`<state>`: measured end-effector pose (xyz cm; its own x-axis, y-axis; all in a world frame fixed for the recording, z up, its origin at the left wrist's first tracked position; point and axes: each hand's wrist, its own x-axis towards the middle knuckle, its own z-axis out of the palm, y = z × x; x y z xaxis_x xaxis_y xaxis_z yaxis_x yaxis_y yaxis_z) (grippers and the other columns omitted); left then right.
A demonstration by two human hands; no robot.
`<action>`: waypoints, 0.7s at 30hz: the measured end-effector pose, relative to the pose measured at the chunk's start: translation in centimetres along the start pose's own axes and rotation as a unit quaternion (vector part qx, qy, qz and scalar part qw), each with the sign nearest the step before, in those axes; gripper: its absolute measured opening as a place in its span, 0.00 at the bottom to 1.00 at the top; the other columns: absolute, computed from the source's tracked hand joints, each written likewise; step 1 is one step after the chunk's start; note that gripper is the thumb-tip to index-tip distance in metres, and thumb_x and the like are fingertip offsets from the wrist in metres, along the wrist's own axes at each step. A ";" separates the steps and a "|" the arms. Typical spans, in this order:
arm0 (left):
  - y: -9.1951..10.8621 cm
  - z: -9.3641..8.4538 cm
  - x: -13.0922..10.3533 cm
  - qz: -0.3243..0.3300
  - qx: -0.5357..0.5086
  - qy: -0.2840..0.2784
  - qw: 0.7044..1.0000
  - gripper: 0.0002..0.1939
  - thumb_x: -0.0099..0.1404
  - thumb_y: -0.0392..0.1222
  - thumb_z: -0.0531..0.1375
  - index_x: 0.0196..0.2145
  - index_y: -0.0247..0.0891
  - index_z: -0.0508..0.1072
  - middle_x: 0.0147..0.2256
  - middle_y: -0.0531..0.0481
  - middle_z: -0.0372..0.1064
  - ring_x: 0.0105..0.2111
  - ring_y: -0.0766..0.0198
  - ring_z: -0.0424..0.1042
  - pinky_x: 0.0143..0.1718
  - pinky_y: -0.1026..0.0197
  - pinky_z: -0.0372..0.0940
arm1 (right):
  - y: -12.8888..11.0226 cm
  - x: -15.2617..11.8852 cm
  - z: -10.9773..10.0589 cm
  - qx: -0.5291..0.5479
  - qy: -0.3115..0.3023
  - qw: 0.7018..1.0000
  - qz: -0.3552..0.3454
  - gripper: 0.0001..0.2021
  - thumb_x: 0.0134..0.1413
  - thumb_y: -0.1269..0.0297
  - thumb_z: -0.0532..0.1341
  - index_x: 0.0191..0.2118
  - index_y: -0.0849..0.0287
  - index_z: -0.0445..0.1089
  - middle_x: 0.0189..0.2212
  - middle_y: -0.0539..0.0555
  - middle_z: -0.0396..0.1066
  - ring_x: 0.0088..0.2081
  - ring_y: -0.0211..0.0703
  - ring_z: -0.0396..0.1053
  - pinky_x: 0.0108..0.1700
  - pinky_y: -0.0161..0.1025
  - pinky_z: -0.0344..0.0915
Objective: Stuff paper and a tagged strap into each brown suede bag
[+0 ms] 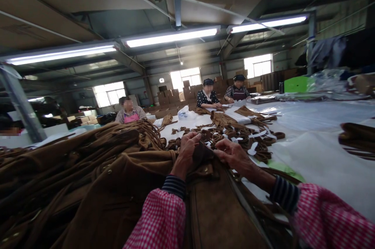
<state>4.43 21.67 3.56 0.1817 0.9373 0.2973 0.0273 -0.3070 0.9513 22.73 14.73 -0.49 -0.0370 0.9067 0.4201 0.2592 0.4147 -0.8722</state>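
A brown suede-like apron [216, 202] with brass rivets lies in front of me, its top end raised between my hands. My left hand [186, 152] is closed on the dark top edge of this apron, thumb and forefinger pinched. Just right of it, my right hand [234, 157] is closed, with its fingertips pinching the same top end near its corner. The exact grip of the right fingertips is partly hidden. Beyond my hands lies a heap of coiled brown straps [231, 133] with white paper bands.
A tall pile of brown aprons [88, 167] fills the left side. Plastic sheeting [316, 155] covers the table at right, with a folded brown bundle [357, 139] on it. Co-workers [208, 96] sit across the table, another person [130, 114] at left. Tube lights [172, 38] hang overhead.
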 end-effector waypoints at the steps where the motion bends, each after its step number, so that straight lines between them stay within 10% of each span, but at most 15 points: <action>1: 0.0 0.0 0.0 0.000 -0.013 0.000 1.000 0.20 0.53 0.56 0.68 0.29 0.36 0.72 0.27 0.52 0.70 0.26 0.67 0.68 0.30 0.64 0.64 | 0.0 -0.3 -0.6 0.014 -0.003 1.000 0.019 0.15 0.54 0.51 0.65 0.39 0.59 0.70 0.28 0.48 0.68 0.27 0.38 0.65 0.29 0.36 0.63; 8: 0.8 -0.1 -0.2 0.000 -0.056 -0.041 0.998 0.20 0.54 0.55 0.70 0.34 0.36 0.75 0.38 0.46 0.77 0.37 0.59 0.76 0.36 0.62 0.68 | -0.6 -0.1 -2.9 0.033 0.056 0.996 0.069 0.08 0.47 0.63 0.68 0.33 0.60 0.72 0.24 0.47 0.69 0.23 0.35 0.64 0.25 0.33 0.61; 13: 1.8 0.5 -0.5 0.048 -0.036 -0.055 0.997 0.15 0.51 0.49 0.72 0.30 0.35 0.78 0.55 0.42 0.72 0.43 0.56 0.76 0.41 0.58 0.69 | -1.3 3.9 -1.0 0.137 0.019 0.978 0.157 0.17 0.54 0.50 0.66 0.31 0.62 0.73 0.26 0.53 0.73 0.23 0.36 0.65 0.19 0.30 0.55; 21: 2.3 0.2 -0.2 0.103 -0.033 0.060 0.992 0.18 0.52 0.44 0.71 0.39 0.39 0.73 0.41 0.47 0.75 0.36 0.60 0.77 0.36 0.61 0.71 | -3.7 9.9 2.0 0.230 -0.011 0.968 0.102 0.09 0.49 0.60 0.69 0.29 0.60 0.72 0.22 0.49 0.70 0.21 0.34 0.64 0.23 0.32 0.61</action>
<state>4.64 20.80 5.67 0.0578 0.8696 0.4904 -0.0642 -0.4870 0.8711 19.52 22.32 6.39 -0.0527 0.9728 0.2255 -0.1940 0.2115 -0.9579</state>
